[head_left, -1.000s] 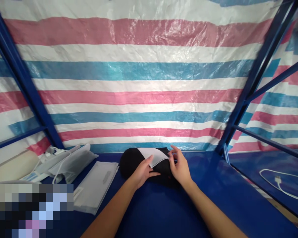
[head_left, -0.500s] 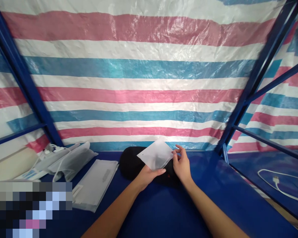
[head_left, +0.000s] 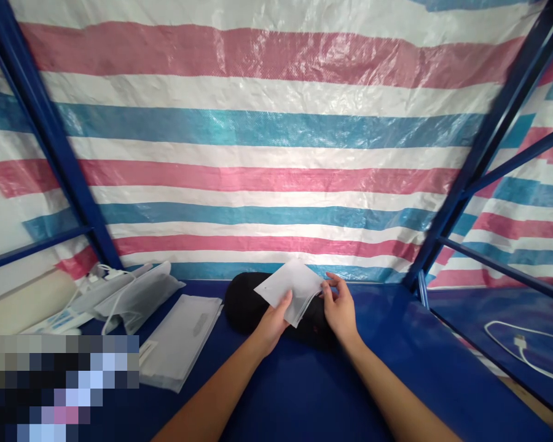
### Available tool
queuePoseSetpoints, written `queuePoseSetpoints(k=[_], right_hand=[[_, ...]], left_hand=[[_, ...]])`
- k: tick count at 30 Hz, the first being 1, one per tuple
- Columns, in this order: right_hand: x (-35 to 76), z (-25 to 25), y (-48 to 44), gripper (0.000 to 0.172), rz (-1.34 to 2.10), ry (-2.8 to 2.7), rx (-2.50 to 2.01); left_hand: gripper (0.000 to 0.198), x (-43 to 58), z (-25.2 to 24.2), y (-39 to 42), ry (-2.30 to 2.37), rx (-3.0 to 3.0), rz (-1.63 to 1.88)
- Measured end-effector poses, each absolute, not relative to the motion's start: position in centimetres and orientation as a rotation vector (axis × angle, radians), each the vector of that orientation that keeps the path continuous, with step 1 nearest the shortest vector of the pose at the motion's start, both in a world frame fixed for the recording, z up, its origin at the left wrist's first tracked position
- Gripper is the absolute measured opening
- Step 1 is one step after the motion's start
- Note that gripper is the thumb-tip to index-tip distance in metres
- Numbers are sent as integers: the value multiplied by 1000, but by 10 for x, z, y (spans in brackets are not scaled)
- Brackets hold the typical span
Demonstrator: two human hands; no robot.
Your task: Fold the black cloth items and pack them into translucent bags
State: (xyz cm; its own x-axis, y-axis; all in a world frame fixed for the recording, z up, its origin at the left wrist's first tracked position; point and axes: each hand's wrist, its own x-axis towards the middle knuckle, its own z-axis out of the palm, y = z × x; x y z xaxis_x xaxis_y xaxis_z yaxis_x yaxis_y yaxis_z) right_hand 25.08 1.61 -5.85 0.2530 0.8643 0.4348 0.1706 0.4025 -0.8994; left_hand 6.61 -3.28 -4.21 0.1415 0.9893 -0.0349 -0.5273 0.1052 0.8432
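Observation:
A frosted, translucent plastic bag (head_left: 291, 277) with a small hole near its left corner is held up in both hands. My left hand (head_left: 273, 322) grips its lower edge, thumb on top and fingers hidden beneath. At the right corner, the curled fingers of my right hand (head_left: 339, 307) pinch the bag. Its layers look slightly parted along the lower right edge. Behind and under the bag lies a soft black item (head_left: 245, 301), perhaps a cap or pouch, on the blue surface (head_left: 276, 399).
To the left lies a stack of flat frosted bags (head_left: 182, 337). Beyond it are a crumpled frosted bag (head_left: 142, 298) and white cables (head_left: 113, 270). Blue metal posts (head_left: 465, 178) stand before a striped tarp (head_left: 258, 178). A white USB cable (head_left: 520, 344) lies far right.
My left hand's thumb has shifted up onto the face of the bag. The bag's lower right layers now show more fanned apart. The view has moved slightly.

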Motion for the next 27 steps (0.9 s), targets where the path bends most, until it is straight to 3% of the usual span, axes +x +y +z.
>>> queuePoseSetpoints(k=[14,21,27], right_hand=[[249,-63,13,53,652,-1170,-1064],[240,-42,-2,38,903,-1270,-835],[239,-33,-8,47,956,-1535,-801]], left_hand=[[65,79,-37,-48,668,1256,1329],[65,67,-39,-40,909,947,1479],[70,56,-34,-33,870,880,1558]])
